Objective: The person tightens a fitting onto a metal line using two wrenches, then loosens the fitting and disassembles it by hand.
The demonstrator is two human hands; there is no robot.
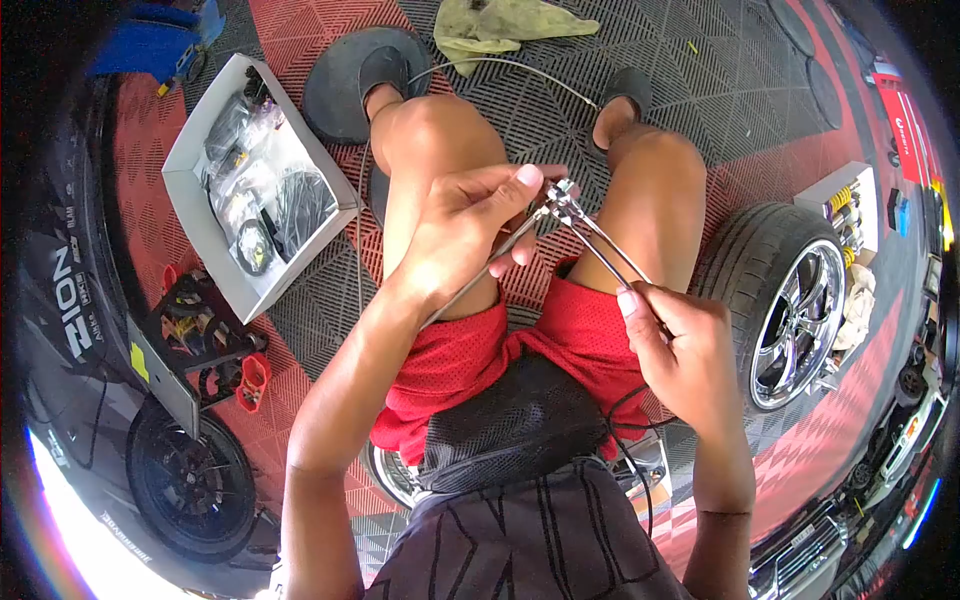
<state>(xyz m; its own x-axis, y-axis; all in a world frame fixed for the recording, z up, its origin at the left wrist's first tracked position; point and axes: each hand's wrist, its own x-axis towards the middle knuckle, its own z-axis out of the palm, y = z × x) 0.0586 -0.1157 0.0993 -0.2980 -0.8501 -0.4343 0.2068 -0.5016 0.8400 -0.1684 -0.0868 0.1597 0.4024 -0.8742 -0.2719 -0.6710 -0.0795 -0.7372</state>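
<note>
My left hand (465, 220) is closed around the end of a thin braided hose (475, 285), near its metal fitting (560, 200). The hose runs down under my wrist. In my right hand (680, 340) are the handles of what look like two slim wrenches (605, 250), held close together. Their silver heads meet at the fitting, by my left fingertips. Which head grips which part is too small to tell. Both hands are above my lap, over the red shorts (450, 365).
A white box (330, 215) of bagged parts stands at the left. A tyre on a chrome wheel (745, 270) lies at the right, near a box with yellow springs (845, 200). A greenish cloth (500, 30) lies ahead. A dark car (75, 290) borders the left.
</note>
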